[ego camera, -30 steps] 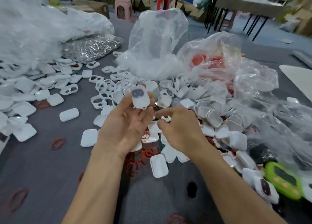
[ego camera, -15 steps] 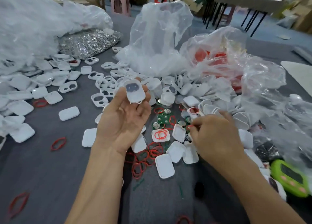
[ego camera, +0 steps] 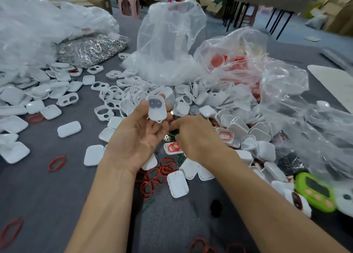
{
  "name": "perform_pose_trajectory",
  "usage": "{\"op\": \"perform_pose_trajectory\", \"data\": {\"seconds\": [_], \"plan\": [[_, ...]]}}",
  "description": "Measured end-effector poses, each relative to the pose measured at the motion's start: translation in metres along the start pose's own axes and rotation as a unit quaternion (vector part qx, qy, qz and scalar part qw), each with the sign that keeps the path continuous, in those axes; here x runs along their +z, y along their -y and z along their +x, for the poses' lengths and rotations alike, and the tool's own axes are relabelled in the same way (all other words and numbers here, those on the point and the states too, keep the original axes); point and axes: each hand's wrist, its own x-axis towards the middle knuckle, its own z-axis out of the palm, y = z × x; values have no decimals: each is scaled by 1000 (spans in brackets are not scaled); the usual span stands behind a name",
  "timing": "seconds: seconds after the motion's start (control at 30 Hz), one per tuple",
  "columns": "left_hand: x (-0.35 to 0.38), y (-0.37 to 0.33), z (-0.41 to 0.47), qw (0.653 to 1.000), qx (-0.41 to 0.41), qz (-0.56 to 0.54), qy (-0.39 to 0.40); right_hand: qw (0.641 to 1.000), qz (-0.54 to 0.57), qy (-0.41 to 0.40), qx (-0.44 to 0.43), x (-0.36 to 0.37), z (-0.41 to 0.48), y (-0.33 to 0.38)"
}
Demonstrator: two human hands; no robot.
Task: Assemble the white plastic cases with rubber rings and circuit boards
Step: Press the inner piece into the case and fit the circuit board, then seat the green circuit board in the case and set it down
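While your left hand (ego camera: 139, 138) pinches one white case (ego camera: 157, 108) upright above the pile, your right hand (ego camera: 193, 136) curls over loose parts, grip unclear, with most cases apparently unassembled.

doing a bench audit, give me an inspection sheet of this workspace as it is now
surface: grey table, littered with parts
job's things: white case with grey insert held up; white case halves in loose heaps; red rubber rings scattered; circuit boards not clearly seen
clutter: clear plastic bags; bag of shiny metal parts; green timer
grippers: left hand pinches the case; right hand reaches into the parts, grip hidden
cables: nothing seen
surroundings: pink stool, tables, cardboard boxes
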Motion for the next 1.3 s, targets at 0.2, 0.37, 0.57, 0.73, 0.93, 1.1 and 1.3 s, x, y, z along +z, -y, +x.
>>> {"op": "perform_pose_trajectory", "data": {"seconds": [0.2, 0.37, 0.57, 0.73, 0.93, 1.1, 1.3], "plan": [[1, 2, 2, 1000, -8, -1, -8, 983, 26, -140, 115, -5, -28, -54], [6, 8, 3, 999, -24, 23, -8, 800, 470, -280, 247, -16, -60, -81], [13, 26, 3, 997, -60, 46, 22, 642, 703, -216, 218, -5, -85, -69], [20, 42, 5, 987, -100, 87, 93, 666, 692, -203, 193, 0, -95, -72], [26, 55, 7, 972, -147, 118, 137, 647, 709, -202, 194, -3, -94, -75], [23, 59, 7, 967, -159, 123, 157, 642, 700, -245, 195, -9, -98, -81], [25, 60, 9, 965, -161, 131, 162, 655, 693, -243, 180, -13, -103, -84]]}}
